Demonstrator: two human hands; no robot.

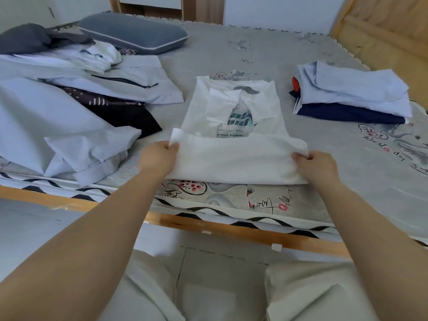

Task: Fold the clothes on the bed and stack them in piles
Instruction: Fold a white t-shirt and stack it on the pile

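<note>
You stood at the edge of the bed (266, 42) with a white printed T-shirt (234, 117) spread in front of you, its sleeves already turned inward so the garment formed a narrow panel, the likely reason the bottom hem could be lifted as one straight edge. Your left hand (159, 156) pinched the hem's left corner between thumb and curled fingers, and your right hand (317, 164) gripped the right corner the same way, the two held well apart to keep the cloth taut; the near portion was doubled up toward the collar, a fold that looked about half done. The shirt lay near the mattress edge, between two groups of laundry: a heap of unfolded clothes (69, 107), pale blue and white with a dark patterned piece among them, sprawled to your left, seemingly awaiting their turn, while a folded stack (352, 96) of light blue shirts on a navy garment sat to your right, set apart as a finished pile. A grey pillow (134, 38) rested at the far side. The mattress wore a grey quilted cover printed with flowers and script, the frame and headboard (389, 28) were light wood, and pale walls stood behind.
</note>
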